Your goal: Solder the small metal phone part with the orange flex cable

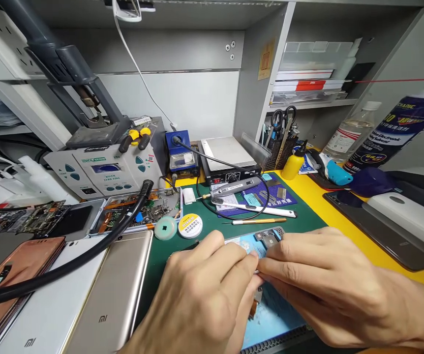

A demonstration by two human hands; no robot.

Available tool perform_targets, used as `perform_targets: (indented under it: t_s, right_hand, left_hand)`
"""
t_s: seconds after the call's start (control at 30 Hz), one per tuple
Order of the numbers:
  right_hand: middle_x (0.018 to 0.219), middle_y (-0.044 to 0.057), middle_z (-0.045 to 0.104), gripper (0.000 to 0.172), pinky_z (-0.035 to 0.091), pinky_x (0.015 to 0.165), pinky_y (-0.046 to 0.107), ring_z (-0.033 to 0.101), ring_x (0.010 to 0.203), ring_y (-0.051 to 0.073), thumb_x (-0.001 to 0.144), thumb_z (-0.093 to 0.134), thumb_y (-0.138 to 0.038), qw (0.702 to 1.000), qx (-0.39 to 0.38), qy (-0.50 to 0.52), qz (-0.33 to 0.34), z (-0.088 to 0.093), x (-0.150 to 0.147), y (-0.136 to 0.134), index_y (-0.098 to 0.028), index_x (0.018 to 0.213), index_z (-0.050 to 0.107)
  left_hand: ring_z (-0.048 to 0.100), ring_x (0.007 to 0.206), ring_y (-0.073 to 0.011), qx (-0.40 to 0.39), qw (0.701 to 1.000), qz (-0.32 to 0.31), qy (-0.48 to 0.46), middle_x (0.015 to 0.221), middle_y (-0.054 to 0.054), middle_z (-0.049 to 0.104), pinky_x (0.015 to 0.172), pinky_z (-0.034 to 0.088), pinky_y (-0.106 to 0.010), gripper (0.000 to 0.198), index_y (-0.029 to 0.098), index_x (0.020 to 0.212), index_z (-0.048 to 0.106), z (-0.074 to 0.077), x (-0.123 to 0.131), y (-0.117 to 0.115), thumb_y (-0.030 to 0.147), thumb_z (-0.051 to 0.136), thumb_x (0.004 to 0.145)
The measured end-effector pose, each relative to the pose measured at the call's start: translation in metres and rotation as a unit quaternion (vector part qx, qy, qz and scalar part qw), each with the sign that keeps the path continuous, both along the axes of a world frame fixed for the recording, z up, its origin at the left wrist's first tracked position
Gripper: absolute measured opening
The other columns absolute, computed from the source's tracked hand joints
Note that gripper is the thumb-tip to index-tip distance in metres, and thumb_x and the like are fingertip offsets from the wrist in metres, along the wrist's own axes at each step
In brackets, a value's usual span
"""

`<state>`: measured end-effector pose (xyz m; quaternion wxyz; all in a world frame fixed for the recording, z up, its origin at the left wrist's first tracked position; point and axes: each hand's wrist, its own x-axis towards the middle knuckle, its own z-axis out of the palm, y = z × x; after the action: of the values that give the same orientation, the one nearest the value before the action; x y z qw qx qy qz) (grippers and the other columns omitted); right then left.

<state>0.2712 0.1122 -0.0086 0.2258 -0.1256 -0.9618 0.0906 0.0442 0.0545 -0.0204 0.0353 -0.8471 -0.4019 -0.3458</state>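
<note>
Over a light blue surface (274, 317) at the front of the bench, my two hands meet with their fingertips close together. My left hand (208, 285) is closed, its thumb and fingers pinched. From the other side my right hand (326, 285) is closed the same way. A thin pale edge shows between the fingertips, but the thing they pinch is mostly hidden. Just behind the fingers is a dark phone part with small components (269, 237). Beneath the hands, a small brown flex cable (253, 309) shows.
Left lie several phones, including a gold phone (110, 295), crossed by a black hose (86, 258). Behind are a tray of circuit boards (160, 201), a round tin (190, 225), a toothbrush (256, 208), a grey pen-shaped tool (234, 187) and a hot plate (230, 155). A dark phone (385, 228) lies right.
</note>
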Motion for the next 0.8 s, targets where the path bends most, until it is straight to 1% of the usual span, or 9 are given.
perform_targets:
  t_s: [0.1, 0.2, 0.33, 0.43, 0.57, 0.7, 0.8]
  right_hand:
    - [0.075, 0.003, 0.063, 0.024, 0.033, 0.052, 0.034, 0.051, 0.059, 0.018, 0.09, 0.057, -0.002, 1.0, 0.002, 0.015, 0.0, -0.003, 0.002, 0.0, -0.014, 0.108, 0.069]
    - [0.076, 0.003, 0.063, 0.023, 0.033, 0.053, 0.034, 0.05, 0.061, 0.018, 0.093, 0.057, -0.003, 1.0, 0.006, 0.014, -0.002, -0.003, 0.003, 0.001, -0.014, 0.109, 0.068]
    - [0.077, 0.002, 0.061, 0.027, 0.031, 0.052, 0.035, 0.048, 0.061, 0.018, 0.096, 0.054, -0.003, 1.0, 0.009, 0.003, 0.0, -0.002, 0.004, 0.003, -0.013, 0.116, 0.068]
    - [0.076, 0.001, 0.059, 0.028, 0.029, 0.051, 0.036, 0.048, 0.061, 0.018, 0.096, 0.053, -0.004, 0.999, 0.032, -0.005, -0.006, 0.0, 0.004, 0.003, -0.012, 0.118, 0.068]
    - [0.074, 0.001, 0.057, 0.028, 0.029, 0.051, 0.035, 0.047, 0.059, 0.017, 0.095, 0.051, -0.003, 0.998, 0.053, -0.014, -0.01, 0.001, 0.003, 0.003, -0.012, 0.116, 0.068]
    - [0.074, 0.001, 0.058, 0.029, 0.027, 0.051, 0.036, 0.047, 0.06, 0.018, 0.094, 0.052, -0.003, 0.998, 0.055, -0.013, -0.012, 0.001, 0.005, 0.001, -0.012, 0.117, 0.067]
    - [0.074, 0.002, 0.059, 0.027, 0.028, 0.051, 0.037, 0.047, 0.06, 0.019, 0.093, 0.052, -0.002, 0.999, 0.048, -0.012, -0.013, -0.001, 0.006, -0.002, -0.013, 0.113, 0.066]
  left_hand:
    - [0.066, 0.073, -0.0199, 0.004, 1.0, 0.002, 0.002, 0.081, -0.004, 0.073, 0.072, 0.065, -0.037, 0.016, 0.015, 0.095, 0.078, 0.001, 0.001, 0.001, 0.012, 0.062, 0.097]
    - [0.068, 0.075, -0.0212, 0.018, 1.0, 0.006, 0.011, 0.082, -0.004, 0.074, 0.077, 0.067, -0.041, 0.015, 0.014, 0.097, 0.078, 0.003, 0.003, -0.001, 0.012, 0.063, 0.097]
    - [0.07, 0.076, -0.0219, 0.011, 1.0, 0.007, 0.024, 0.081, -0.004, 0.074, 0.077, 0.067, -0.041, 0.015, 0.014, 0.096, 0.078, 0.005, 0.003, -0.003, 0.011, 0.063, 0.097]
    - [0.069, 0.075, -0.0211, 0.021, 1.0, 0.007, 0.016, 0.078, -0.004, 0.073, 0.079, 0.065, -0.038, 0.017, 0.015, 0.097, 0.078, 0.005, 0.002, -0.004, 0.009, 0.062, 0.097]
    - [0.065, 0.071, -0.0194, 0.012, 1.0, 0.006, 0.024, 0.074, -0.004, 0.069, 0.067, 0.059, -0.031, 0.02, 0.017, 0.096, 0.077, 0.005, 0.0, -0.003, 0.007, 0.06, 0.096]
    - [0.056, 0.064, -0.0185, 0.038, 0.999, 0.004, -0.004, 0.07, -0.004, 0.066, 0.056, 0.049, -0.03, 0.022, 0.017, 0.091, 0.077, 0.0, 0.002, -0.001, 0.004, 0.059, 0.091]
    - [0.049, 0.06, -0.0171, 0.058, 0.997, 0.0, -0.045, 0.067, -0.003, 0.064, 0.053, 0.043, -0.029, 0.022, 0.018, 0.087, 0.076, -0.008, 0.005, 0.001, 0.002, 0.06, 0.089]
